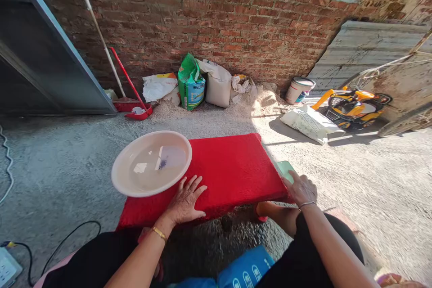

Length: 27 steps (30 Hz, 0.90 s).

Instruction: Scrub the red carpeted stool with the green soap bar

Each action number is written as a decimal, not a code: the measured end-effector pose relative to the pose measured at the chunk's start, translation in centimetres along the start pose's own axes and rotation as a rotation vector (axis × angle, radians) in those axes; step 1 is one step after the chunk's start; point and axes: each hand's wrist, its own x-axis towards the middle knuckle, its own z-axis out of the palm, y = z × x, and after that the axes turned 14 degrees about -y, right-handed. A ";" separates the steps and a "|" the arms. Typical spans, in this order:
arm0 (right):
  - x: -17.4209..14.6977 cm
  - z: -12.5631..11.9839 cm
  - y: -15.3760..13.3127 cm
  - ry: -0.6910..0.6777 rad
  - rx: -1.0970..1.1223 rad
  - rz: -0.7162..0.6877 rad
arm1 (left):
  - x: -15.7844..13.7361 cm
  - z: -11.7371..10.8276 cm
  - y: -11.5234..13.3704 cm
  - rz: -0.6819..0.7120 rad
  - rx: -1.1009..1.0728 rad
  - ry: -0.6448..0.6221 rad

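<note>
At the far left, well apart from your hands, a black cable (67, 234) and a white power strip (8, 270) lie on the grey concrete floor (60, 166); if water leaves the basin, it may run towards them; this would be the worst result.

Just above your left hand (185, 202) sits the wide, shallow, cream plastic basin (151, 162), with some clear water in it; its left rim already stands out over the edge of the low red cloth-covered table (232, 166); I judge that a push from the fingers, or a shake of the table, could tip it off that side.

Your left hand lies flat on the red top, fingers spread, gripping nothing; the fingertips are close to the basin rim, but I cannot tell whether they touch it.

Your right hand (300, 188) rests on the right corner of the table, fingers loosely apart, on or just beside a small pale green flat object (285, 167); that object hangs partly past the corner, so a careless move may knock it to the floor.
</note>
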 end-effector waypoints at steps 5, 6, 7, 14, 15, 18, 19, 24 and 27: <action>0.3 -0.9 -1.9 0.085 0.086 -0.104 | 0.0 0.3 -0.2 0.006 0.002 0.033; -0.2 -1.0 -3.5 0.118 0.086 -0.205 | 0.0 0.4 -0.2 0.007 0.003 0.038; -0.8 -1.0 -5.3 0.148 0.085 -0.322 | 0.0 0.4 -0.3 0.009 0.003 0.040; -2.5 -0.2 -10.5 0.162 0.054 -0.695 | 0.0 0.2 -0.2 0.004 0.010 0.018; -2.0 -0.2 -9.4 0.140 0.055 -0.582 | 0.0 0.2 -0.2 0.004 0.010 0.017; 0.2 -0.6 -4.8 0.064 0.049 -0.159 | 0.1 0.2 -0.1 0.006 0.000 0.020; 0.8 -0.8 -3.4 0.041 0.056 -0.043 | 0.1 0.2 -0.1 0.006 -0.004 0.022; 1.8 -1.9 -3.2 0.039 0.169 0.027 | 0.1 0.2 -0.1 0.006 -0.001 0.027; 0.0 -1.9 -7.9 0.116 0.175 -0.295 | 0.0 0.1 -0.2 0.009 0.006 0.032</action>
